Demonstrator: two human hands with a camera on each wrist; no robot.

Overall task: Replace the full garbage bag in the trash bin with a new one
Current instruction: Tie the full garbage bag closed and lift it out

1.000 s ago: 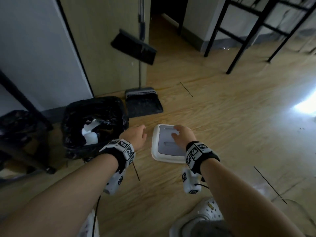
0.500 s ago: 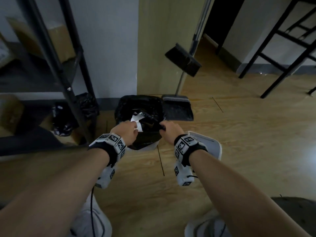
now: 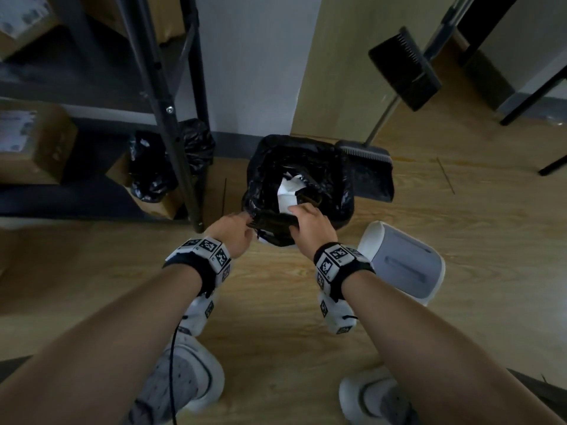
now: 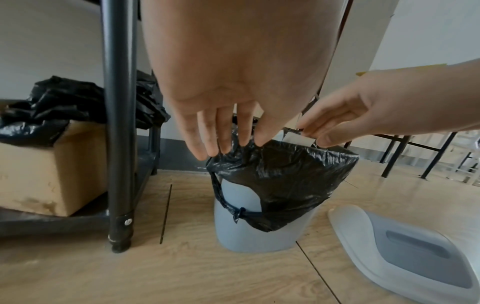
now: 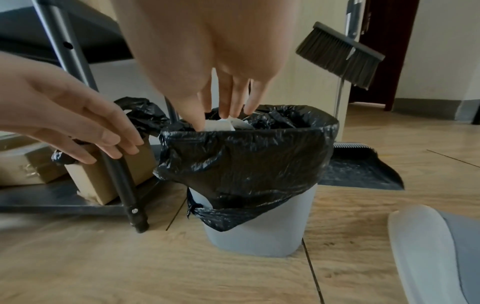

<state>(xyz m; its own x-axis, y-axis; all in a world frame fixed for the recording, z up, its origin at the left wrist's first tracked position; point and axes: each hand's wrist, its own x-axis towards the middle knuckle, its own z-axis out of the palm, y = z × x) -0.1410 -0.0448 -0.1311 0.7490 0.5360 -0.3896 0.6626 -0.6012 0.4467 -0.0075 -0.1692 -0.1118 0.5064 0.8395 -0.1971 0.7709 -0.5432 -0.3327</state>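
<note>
A pale grey trash bin (image 4: 259, 236) stands on the wood floor, lined with a black garbage bag (image 3: 337, 179) folded over its rim. White crumpled paper (image 3: 288, 191) shows inside. My left hand (image 4: 228, 146) is at the bag's near-left rim with straight fingers, their tips touching the folded plastic. My right hand (image 5: 226, 115) reaches down into the bin's mouth, its fingertips on the white paper (image 5: 218, 125). The bin's white and grey lid (image 3: 402, 265) lies on the floor to the right.
A black metal shelf post (image 3: 175, 133) stands just left of the bin, with cardboard boxes (image 3: 33, 142) and loose black bags (image 3: 156, 167) on the low shelf. A dustpan (image 3: 371, 176) and broom (image 3: 405, 69) lean behind the bin's right side.
My right hand has left the lid on the floor. Both hands have moved to the bin's near rim, and the right hand now reaches into the bag.
</note>
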